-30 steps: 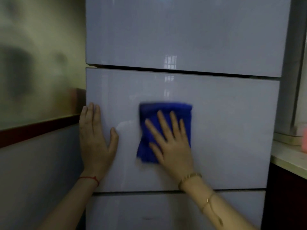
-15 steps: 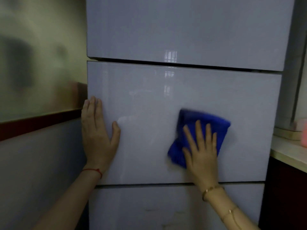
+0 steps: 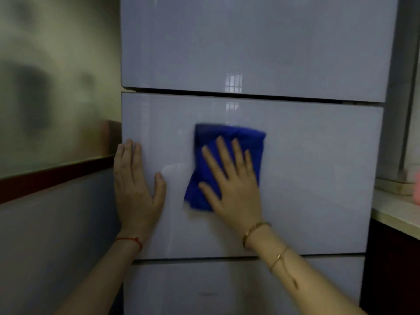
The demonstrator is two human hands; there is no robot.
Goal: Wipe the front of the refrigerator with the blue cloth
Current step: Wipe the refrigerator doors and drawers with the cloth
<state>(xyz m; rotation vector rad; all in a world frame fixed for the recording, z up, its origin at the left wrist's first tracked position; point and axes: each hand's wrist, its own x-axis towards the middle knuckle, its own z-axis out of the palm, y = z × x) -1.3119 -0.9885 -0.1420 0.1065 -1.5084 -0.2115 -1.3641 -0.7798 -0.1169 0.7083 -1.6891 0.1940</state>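
A glossy white refrigerator point(image 3: 318, 169) fills the view, with three door panels split by dark horizontal gaps. On the middle panel my right hand point(image 3: 231, 185) lies flat with spread fingers on a folded blue cloth point(image 3: 227, 142), pressing it against the door. The cloth shows above and left of the hand; the palm hides its lower right part. My left hand point(image 3: 136, 185) rests flat on the same panel at its left edge, fingers up, holding nothing.
A wall point(image 3: 52, 246) with a dark red strip point(image 3: 52, 178) meets the refrigerator's left side. A pale countertop point(image 3: 395, 210) over a dark cabinet juts out at the right, with a pink object point(image 3: 416, 189) at the frame's edge.
My right hand slid the cloth right across the middle panel, then back left toward its middle. My left hand stayed put.
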